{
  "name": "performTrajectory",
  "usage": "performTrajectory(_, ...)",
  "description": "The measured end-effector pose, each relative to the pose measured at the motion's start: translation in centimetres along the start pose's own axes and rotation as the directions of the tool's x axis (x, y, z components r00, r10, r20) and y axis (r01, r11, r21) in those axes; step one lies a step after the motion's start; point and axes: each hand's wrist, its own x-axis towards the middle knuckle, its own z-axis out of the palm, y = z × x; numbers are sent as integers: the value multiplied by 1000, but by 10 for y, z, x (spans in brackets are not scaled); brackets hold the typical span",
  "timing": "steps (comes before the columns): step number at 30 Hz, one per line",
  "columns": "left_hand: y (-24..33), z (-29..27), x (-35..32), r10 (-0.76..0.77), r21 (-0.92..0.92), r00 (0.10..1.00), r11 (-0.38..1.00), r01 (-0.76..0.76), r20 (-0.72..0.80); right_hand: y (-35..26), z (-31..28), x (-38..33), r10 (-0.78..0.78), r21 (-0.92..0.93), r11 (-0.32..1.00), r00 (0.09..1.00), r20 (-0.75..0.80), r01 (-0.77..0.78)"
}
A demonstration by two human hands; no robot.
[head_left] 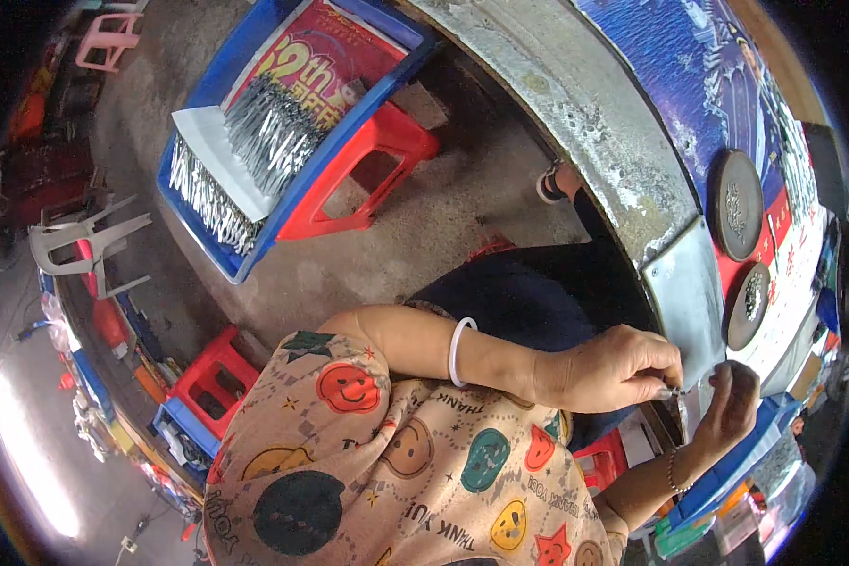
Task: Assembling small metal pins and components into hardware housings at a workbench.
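My left hand [613, 370], with a white bangle on its wrist, is closed in a pinch at the table's edge. A small metallic bit shows at its fingertips, too small to name. Close by, my right hand [728, 413], wearing a bead bracelet, has its thumb and fingers bent together in a pinch. What lies between them I cannot make out. Both hands are beside a grey metal plate [686, 283] on the table edge. Beyond it, two round dark dishes, a larger one [724, 226] and a smaller one [740, 325], hold small metal parts.
A blue bin [349, 132] of thin metal pieces, split by a white sheet [219, 160], rests on a red stool [401, 141]. A grey chair [61, 241] and another red stool [212, 382] stand at the left. A blue tray [726, 472] lies beyond my right wrist.
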Motion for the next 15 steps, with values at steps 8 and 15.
performTrajectory(8,3,4,0,-32,-6,999,999,32,5,-26,24,-47,81,523,844,992,97,-120)
performTrajectory(15,-2,11,-4,-333,-123,937,931,344,103,-18,36,-62,161,687,708,985,69,-163)
